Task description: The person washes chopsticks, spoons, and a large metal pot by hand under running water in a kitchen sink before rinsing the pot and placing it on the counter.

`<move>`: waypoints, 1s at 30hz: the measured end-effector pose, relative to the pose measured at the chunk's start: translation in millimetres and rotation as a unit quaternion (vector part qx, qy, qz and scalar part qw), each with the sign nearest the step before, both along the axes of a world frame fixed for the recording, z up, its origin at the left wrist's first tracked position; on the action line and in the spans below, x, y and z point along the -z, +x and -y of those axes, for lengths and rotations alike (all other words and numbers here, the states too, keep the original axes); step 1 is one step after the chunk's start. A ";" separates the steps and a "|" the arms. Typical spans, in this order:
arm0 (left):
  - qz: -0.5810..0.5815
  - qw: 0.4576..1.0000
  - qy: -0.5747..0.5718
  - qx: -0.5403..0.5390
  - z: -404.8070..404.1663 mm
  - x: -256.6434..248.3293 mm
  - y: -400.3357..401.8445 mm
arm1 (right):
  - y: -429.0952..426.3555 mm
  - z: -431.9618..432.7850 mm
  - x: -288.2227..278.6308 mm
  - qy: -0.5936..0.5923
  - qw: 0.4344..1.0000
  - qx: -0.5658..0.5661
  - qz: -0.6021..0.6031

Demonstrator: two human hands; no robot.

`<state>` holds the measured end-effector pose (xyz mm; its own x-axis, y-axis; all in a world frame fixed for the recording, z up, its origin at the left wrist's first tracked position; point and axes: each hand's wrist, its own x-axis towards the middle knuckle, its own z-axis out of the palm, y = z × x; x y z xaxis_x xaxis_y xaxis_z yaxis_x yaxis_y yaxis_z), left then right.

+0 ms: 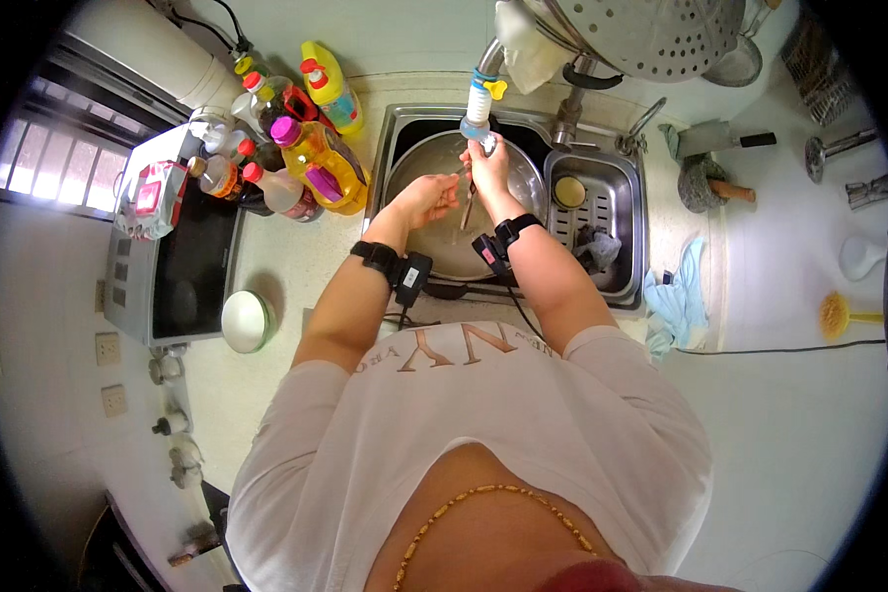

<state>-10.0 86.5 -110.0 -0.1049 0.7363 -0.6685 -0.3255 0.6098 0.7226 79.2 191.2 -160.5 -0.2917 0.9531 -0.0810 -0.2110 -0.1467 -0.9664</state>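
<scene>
In the head view, my right hand (488,169) is under the faucet's flexible spout (479,103), closed around a slim metal utensil (468,209). Its lower part slants down from the hand; its exact kind is unclear. My left hand (427,200) is just to the left, fingers curled and fingertips close to the right hand. Whether those fingertips pinch part of the utensil cannot be made out. Below both hands, a large round metal basin (518,159) with cloudy water sits in the left bowl of the steel sink (387,140).
The smaller sink bowl (631,259) holds a round yellowish item (570,192) and a dark wet cloth (599,250). Several bottles, including a yellow liquid bottle (333,166), crowd the left counter. White bowls (246,322) stand nearer. A blue cloth (679,292) and stone mortar (699,185) are right.
</scene>
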 end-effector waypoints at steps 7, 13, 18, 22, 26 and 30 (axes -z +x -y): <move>-0.059 0.997 0.034 0.042 0.1 -0.7 -0.6 | 0.5 -17.2 6.9 0.084 0.992 0.032 0.084; -0.137 0.988 0.048 0.050 -4.6 4.5 -1.9 | 15.9 -39.1 12.2 -0.017 0.993 -0.081 0.087; -0.138 0.988 0.064 -0.022 -9.2 -18.1 -32.7 | 42.7 -43.5 1.2 -0.003 0.964 -0.239 0.117; 0.025 0.967 0.118 -0.225 -36.7 11.1 -40.7 | 46.9 -13.5 -17.4 -0.005 0.978 -0.201 0.052; -0.135 0.980 0.117 -0.088 -59.3 31.8 -6.7 | 40.6 2.7 -4.2 -0.016 0.995 -0.092 0.028; -0.061 0.985 0.135 -0.086 -62.8 7.2 37.0 | 46.8 -3.1 14.8 0.084 0.993 0.002 0.085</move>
<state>27.0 149.3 -117.1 -0.3110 0.8496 -0.4259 -0.3082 0.3338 0.8908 126.0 194.2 -175.3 -0.2829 0.9586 0.0313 -0.0420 0.0202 -0.9989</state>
